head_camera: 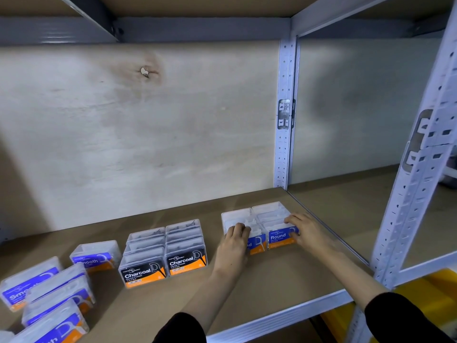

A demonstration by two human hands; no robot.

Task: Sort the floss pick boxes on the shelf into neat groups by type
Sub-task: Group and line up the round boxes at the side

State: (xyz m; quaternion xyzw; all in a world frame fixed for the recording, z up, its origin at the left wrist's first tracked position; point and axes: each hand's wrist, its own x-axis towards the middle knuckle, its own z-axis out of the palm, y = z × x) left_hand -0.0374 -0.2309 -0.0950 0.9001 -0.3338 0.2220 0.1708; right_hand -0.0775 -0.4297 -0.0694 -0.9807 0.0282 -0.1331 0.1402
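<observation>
A: Where are we seeing the Round boxes (pixel 282 237)?
B: Right end of the shelf (pixel 284 293), tight block, two columns. Charcoal boxes (pixel 164 253) are sitting grouped mid-shelf; Smooth boxes (pixel 49 290) are lying scattered near left.
A: Hands?
B: We're seeing the left hand (pixel 233 246) curling over the left front box, the right hand (pixel 305 232) pressing fingers on the right front one. Neither box is lifting.

Shelf board (pixel 284 288), brown w/ pale metal front edge, before you. On it, L to R: loose, skewed Smooth boxes (pixel 47 290); Charcoal boxes (pixel 164 251) in a tight 2-col block; Round boxes (pixel 262 225) in a 2-col block nr the right edge.
</observation>
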